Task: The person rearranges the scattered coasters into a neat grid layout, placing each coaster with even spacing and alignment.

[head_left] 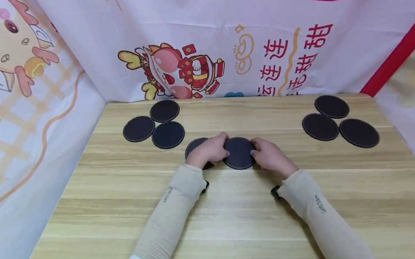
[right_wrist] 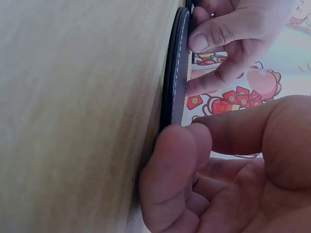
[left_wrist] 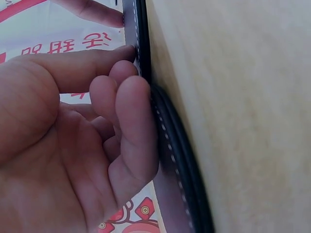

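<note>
Near the middle of the table lies a round black coaster (head_left: pixel 239 153) with pale stitching round its rim. My left hand (head_left: pixel 212 149) holds this coaster at its left edge, thumb on the top face and fingers curled by the rim. Under that hand a second coaster (head_left: pixel 190 148) shows, partly hidden by the hand and wrist. On the opposite side my right hand (head_left: pixel 270 155) grips the middle coaster's right edge between thumb and fingers. From the right wrist, the coaster's stitched rim (right_wrist: pixel 181 73) appears edge-on, close over the wood.
Three touching coasters (head_left: pixel 168 135) form a cluster at the back left. Another cluster of three coasters (head_left: pixel 320 126) lies at the back right. A printed cloth (head_left: pixel 184 32) hangs behind the wooden table (head_left: pixel 238 225), and cloth also covers both sides.
</note>
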